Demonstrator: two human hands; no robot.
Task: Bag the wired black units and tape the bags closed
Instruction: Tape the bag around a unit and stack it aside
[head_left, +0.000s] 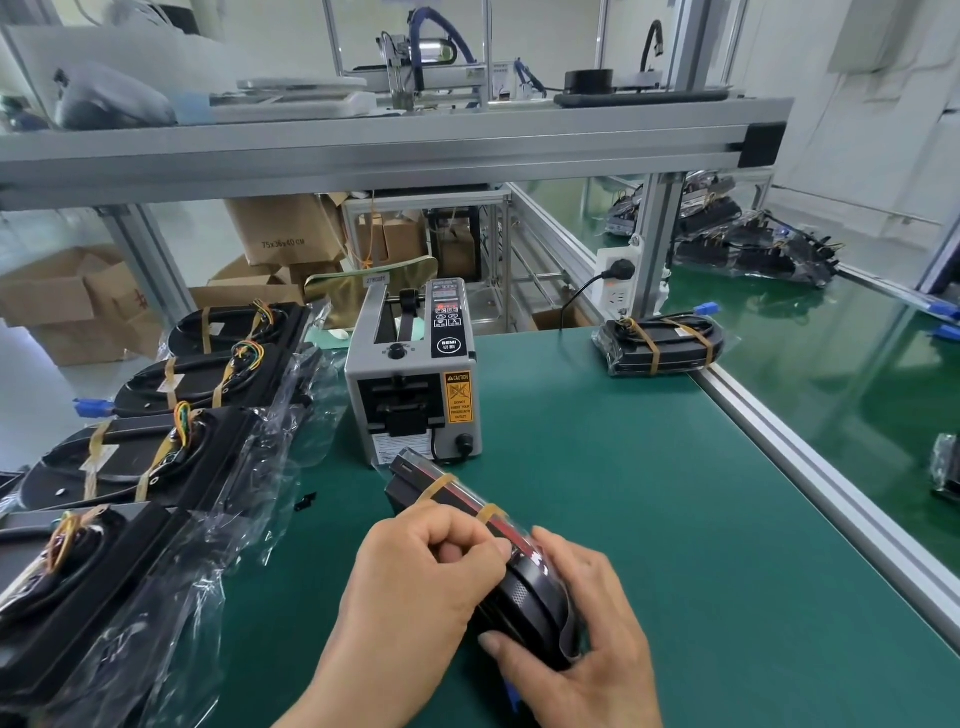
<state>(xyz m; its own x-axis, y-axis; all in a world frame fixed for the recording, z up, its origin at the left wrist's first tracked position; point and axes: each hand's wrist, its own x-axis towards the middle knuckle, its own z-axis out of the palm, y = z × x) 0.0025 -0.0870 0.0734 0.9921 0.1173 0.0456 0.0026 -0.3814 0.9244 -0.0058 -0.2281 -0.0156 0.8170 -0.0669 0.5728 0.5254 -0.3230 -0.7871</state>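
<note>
black unit (453, 500) gripped in front of the tape dispenser (415, 374)

the black unit, in clear film with two tan tape bands across it, slants away from the person just before the tape dispenser on the green surface (649, 519). the left hand (421, 577) pinches at its top edge, fingers (467, 540) curled tight. the right hand (582, 634) wraps its near end. more units in open bags (156, 457) line the left, and a taped unit (660, 345) sits at the far edge.

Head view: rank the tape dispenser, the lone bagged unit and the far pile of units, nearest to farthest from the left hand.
From the left hand, on the held unit:
1. tape dispenser, straight ahead.
2. lone bagged unit, far right of the mat.
3. far pile of units, beyond the post, right.
</note>
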